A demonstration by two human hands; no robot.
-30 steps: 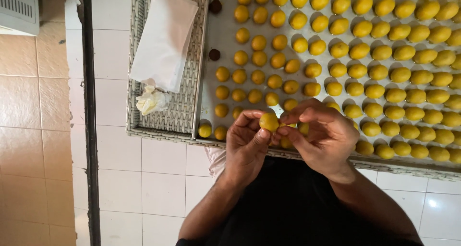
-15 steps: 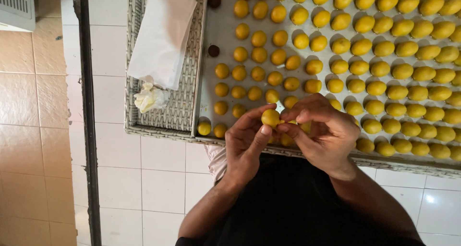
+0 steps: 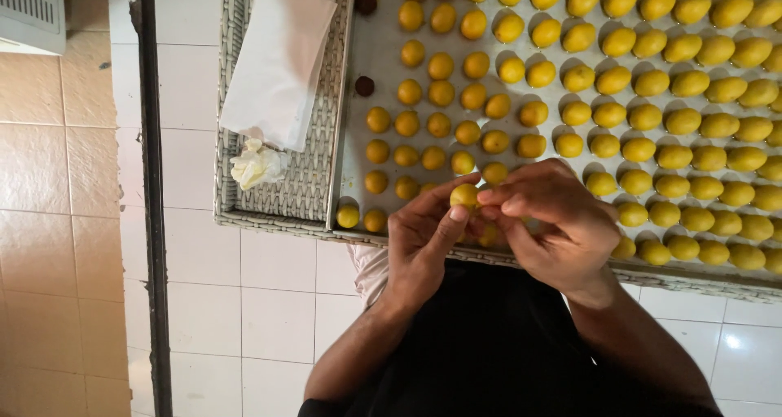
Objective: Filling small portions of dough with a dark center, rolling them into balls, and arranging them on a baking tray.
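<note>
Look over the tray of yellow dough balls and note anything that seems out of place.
Two dark brown balls sit at the left edge of the grey metal tray, unlike the rows of round yellow dough balls. A crumpled white tissue lies on the wicker tray.

This looks like a small food-making kitchen or sweet shop's back room. Just beyond the fingers [image 3: 456, 221] lies a big grey tray [image 3: 371, 54] set in a woven basket [image 3: 314, 181], filled with row upon row of hand-shaped yellow balls [image 3: 652, 83], far more than a household batch. Left of the fingers a folded white cloth [image 3: 281, 59] and a crumpled tissue [image 3: 257, 164] rest on the basket, and below them spreads a wipe-clean floor of white tiles [image 3: 269, 319] and tan tiles [image 3: 49, 221].
</note>
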